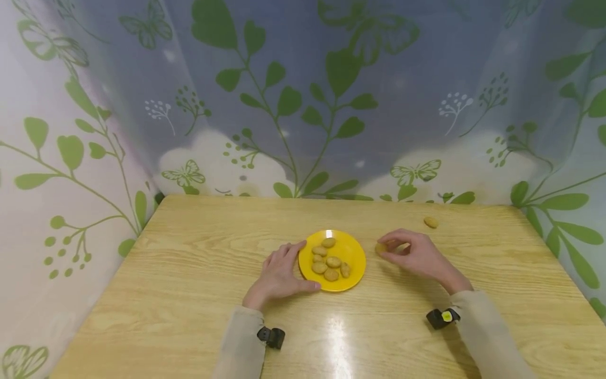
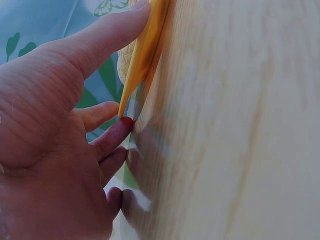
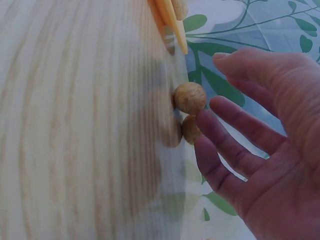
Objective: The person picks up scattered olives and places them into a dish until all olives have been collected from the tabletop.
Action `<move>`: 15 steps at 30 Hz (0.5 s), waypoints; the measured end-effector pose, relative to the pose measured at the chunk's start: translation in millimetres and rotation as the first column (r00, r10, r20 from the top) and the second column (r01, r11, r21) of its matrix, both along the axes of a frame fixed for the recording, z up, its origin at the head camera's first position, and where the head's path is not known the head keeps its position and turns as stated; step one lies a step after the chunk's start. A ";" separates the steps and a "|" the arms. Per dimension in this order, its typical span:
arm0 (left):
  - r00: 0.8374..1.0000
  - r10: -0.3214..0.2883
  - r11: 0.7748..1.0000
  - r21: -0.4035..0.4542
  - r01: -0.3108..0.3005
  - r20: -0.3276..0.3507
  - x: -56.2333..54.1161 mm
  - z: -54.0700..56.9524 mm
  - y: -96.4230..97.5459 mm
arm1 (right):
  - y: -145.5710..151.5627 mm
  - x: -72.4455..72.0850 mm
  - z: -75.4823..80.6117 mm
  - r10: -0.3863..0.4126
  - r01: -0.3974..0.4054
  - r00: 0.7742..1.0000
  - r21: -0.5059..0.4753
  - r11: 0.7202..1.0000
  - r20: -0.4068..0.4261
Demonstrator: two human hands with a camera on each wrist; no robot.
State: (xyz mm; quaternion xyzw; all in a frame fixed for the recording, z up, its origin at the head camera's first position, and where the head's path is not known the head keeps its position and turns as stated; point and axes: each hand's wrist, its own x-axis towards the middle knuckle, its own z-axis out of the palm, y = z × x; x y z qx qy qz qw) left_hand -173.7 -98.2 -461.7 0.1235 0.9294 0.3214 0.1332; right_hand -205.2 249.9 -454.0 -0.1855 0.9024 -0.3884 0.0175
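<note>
A yellow plate holds several tan peanuts in their shells. My left hand holds the plate's left rim; in the left wrist view its thumb lies over the rim and a fingertip touches the edge. My right hand reaches round a single peanut on the table, right of the plate. In the right wrist view, thumb and index finger are spread, with a gap between them and this peanut. Another peanut lies farther back; the right wrist view shows it partly hidden behind fingers.
The wooden table runs back to a patterned curtain with green leaves and butterflies, which also hangs along both sides. Black wrist cameras are strapped by both sleeves. Light glares off the table in front of the plate.
</note>
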 end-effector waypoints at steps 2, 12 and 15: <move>1.000 0.001 1.000 0.003 -0.001 0.001 0.0 0.9 0.2 | 1.1 -0.8 -0.3 0.004 -0.005 1.000 0.013 1.000 0.015; 1.000 -0.002 1.000 -0.005 0.002 0.008 -0.6 2.0 0.2 | 4.1 -7.5 -4.9 0.039 -0.041 0.999 0.047 0.998 0.028; 1.000 -0.003 1.000 -0.008 0.003 0.009 -0.6 2.3 0.2 | 3.8 -8.3 -6.0 0.049 -0.051 0.998 0.047 0.998 0.042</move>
